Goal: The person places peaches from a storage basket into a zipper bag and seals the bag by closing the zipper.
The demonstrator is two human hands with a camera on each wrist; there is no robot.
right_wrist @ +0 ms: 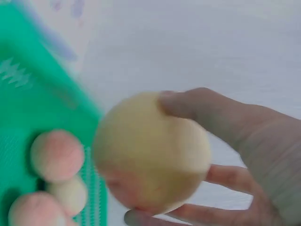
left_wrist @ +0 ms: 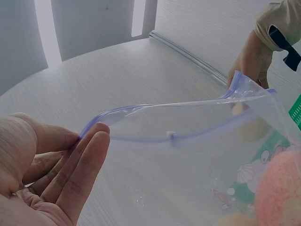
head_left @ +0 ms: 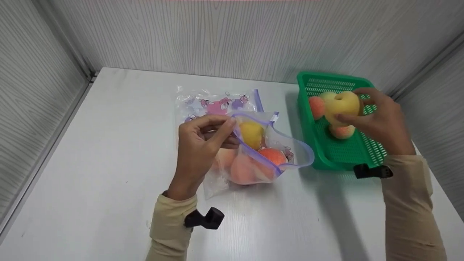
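Observation:
My left hand (head_left: 203, 148) pinches the purple rim of a clear zip-top bag (head_left: 295, 143) between thumb and fingers. The bag's mouth gapes, with a white slider on its far edge. Inside it lie a yellow fruit (head_left: 251, 135) and several pinkish-orange fruits (head_left: 272, 156). Over the green basket (head_left: 312, 145), my right hand (head_left: 384, 119) grips a yellow apple (right_wrist: 150, 150) with a faint pink blush, thumb on one side and fingers on the other. Below the apple, a red fruit (head_left: 316, 108), a pale yellow one (head_left: 328, 96) and a peach-coloured one (head_left: 342, 132) sit in the basket.
Behind the held bag, a second clear bag (head_left: 217, 105) with cartoon animal prints and a purple edge lies on the white table (head_left: 108, 163). Pale wood-grain panels (head_left: 235, 40) enclose the table at the back and sides.

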